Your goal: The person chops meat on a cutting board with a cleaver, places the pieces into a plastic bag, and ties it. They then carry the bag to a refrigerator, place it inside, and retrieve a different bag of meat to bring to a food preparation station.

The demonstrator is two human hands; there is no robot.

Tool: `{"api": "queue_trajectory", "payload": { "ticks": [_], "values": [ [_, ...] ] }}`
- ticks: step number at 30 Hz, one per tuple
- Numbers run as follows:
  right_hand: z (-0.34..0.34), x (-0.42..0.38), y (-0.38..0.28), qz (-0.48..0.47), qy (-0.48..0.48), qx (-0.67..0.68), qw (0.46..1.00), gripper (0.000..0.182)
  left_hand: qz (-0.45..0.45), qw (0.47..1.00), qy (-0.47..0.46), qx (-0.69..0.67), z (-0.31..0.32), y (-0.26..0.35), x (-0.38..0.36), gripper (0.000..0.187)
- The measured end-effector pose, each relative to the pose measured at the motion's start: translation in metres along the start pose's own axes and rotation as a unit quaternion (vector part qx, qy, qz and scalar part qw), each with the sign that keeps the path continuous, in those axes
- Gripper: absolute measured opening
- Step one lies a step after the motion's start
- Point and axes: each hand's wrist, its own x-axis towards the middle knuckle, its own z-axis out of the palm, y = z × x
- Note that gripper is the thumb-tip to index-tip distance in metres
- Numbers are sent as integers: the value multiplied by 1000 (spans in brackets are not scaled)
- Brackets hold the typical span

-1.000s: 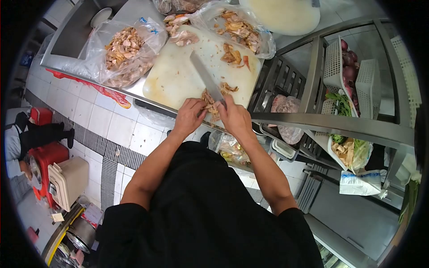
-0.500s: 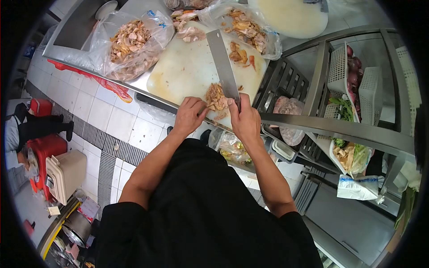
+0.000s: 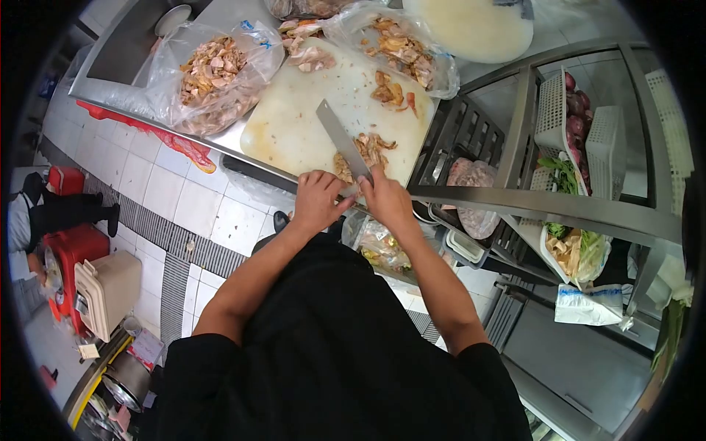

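Note:
My right hand (image 3: 384, 198) is wrapped round the handle of a cleaver (image 3: 343, 137), whose blade points up and left over the white cutting board (image 3: 283, 103). Chopped cooked meat (image 3: 373, 149) lies on both sides of the blade near the board's front edge. Close to the blade's lower end, my left hand (image 3: 320, 200) rests at the board's edge, fingers curled and thumb toward the cleaver; what lies under the fingers is hidden. More meat pieces (image 3: 388, 90) sit at the board's upper right. A plastic bag of chopped meat (image 3: 213, 70) stands at its left.
Another bag of meat (image 3: 404, 48) lies behind the board, beside a round white board (image 3: 478, 29). A metal rack (image 3: 544, 209) with baskets of vegetables stands at right. Below the counter is a bagged item (image 3: 382, 246). A person (image 3: 66, 209) is at far left near red containers.
The cleaver has moved down and left, its blade tilted further left. My right hand has shifted left, closer to my left hand, which has moved slightly right. Meat now shows right of the blade.

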Motion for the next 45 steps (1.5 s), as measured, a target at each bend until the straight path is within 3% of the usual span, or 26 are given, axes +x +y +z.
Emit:
{"api": "queue_trajectory", "payload": {
  "ticks": [3,5,7,11,14,16,19,23,25,29,32,34,36,38,40,42,45],
  "values": [
    [-25,3,-10,-26,22,-7,999,33,-19,999,-11,38,4,-2,4,18],
    [-42,-4,-24,16,63,78,995,33,-51,997,-17,56,8,-7,5,18],
    [-35,-9,-24,25,49,70,996,33,-69,996,16,50,6,-14,4,21],
    [-7,-8,-3,12,15,32,999,34,-7,999,-17,31,-3,0,0,27],
    [-36,-6,-8,1,22,39,999,34,-3,998,-38,42,5,10,12,26],
    [-64,-4,-4,47,104,92,989,30,-12,998,-29,48,12,5,24,24],
    [-78,-14,11,20,241,184,953,30,-61,997,-25,52,17,-5,36,21],
    [-29,-47,58,79,198,121,969,30,-39,998,-15,37,17,-13,33,22],
    [-34,-55,61,124,19,22,992,30,-12,999,-14,37,13,-4,32,25],
    [-64,-65,44,108,124,116,980,32,-3,997,-53,57,23,5,36,29],
    [-62,-74,40,107,173,134,970,28,-52,996,-49,60,33,1,42,31],
    [-28,-74,66,105,171,145,969,29,-73,995,-60,40,34,-2,43,34],
    [-28,-71,67,134,4,11,991,31,-53,997,-25,40,23,2,40,36],
    [-45,-75,61,127,26,62,990,30,-35,998,10,43,13,2,39,39],
    [-61,-79,52,132,74,129,980,30,-96,993,4,68,8,-1,36,45],
    [-77,-84,39,145,69,158,974,30,-100,994,-10,48,7,-10,36,47],
    [-65,-96,36,78,164,195,964,28,-97,995,-33,19,8,-22,29,52]
  ]
}}
